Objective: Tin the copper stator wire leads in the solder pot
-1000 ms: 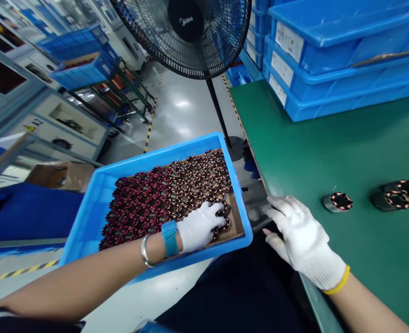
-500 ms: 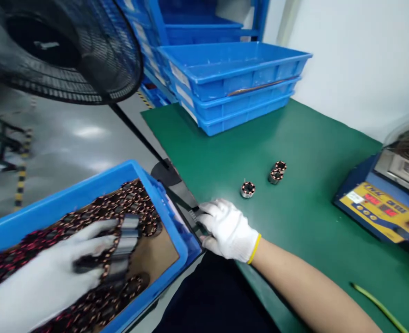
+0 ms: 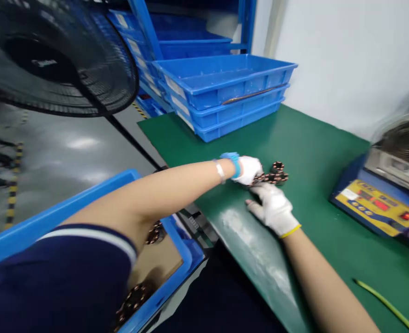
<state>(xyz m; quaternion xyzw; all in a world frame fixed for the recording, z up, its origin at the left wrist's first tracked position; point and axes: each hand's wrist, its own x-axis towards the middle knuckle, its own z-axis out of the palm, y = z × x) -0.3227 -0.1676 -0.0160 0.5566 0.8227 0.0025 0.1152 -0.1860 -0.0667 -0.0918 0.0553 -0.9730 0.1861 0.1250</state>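
My left hand (image 3: 249,170), in a white glove, reaches across to the green table with its fingers curled round copper-wound motor stators (image 3: 271,177). Part of the row sticks out past its fingertips; the rest is hidden by the glove. Another stator (image 3: 277,166) is just behind this row. My gloved right hand (image 3: 274,210) is close in front, its fingers stretched out against the near side of the row and its thumb apart. Under my left arm stands a blue bin (image 3: 181,240) holding more stators (image 3: 133,298) on a brown sheet.
Stacked blue trays (image 3: 225,97) stand at the table's back. A black fan (image 3: 51,64) rises at the left. On the right sit a blue-and-yellow machine (image 3: 374,203) with lit displays and a green-yellow tube (image 3: 384,303). The green table (image 3: 329,259) extends between them.
My left hand has moved from the bin to the table with a row of stators. My right hand has shifted from the table's edge rightwards and up beside it.
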